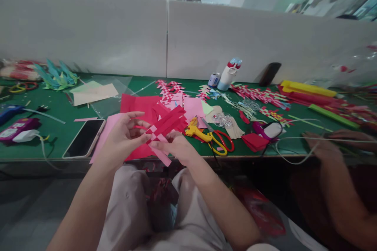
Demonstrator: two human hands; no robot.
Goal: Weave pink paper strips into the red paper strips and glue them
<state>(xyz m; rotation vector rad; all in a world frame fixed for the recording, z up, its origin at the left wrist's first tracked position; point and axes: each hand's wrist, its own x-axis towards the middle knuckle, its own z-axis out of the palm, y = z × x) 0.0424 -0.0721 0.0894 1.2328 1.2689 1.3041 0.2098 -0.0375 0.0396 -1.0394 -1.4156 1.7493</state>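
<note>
Woven paper strips point(169, 122) in red and pink are held up between my two hands, just above the table's front edge. My left hand point(128, 133) pinches their left side between thumb and finger, its other fingers spread. At the lower right of the weave, my right hand point(179, 147) grips with thumb and fingers. A loose pink tail hangs below. Beneath and behind lie red paper sheets point(137, 104) and a pink sheet point(100, 137). Right of my right hand are a yellow glue gun point(198, 132) and scissors point(219, 143) with yellow and red handles.
A phone point(84, 139) and a purple power strip point(20, 130) lie at left. Finished woven paper pieces point(259, 93), a white bottle point(228, 76) and a can point(214, 79) stand or lie behind. A co-worker's hands point(322, 145) are at right, near a white cable point(287, 160).
</note>
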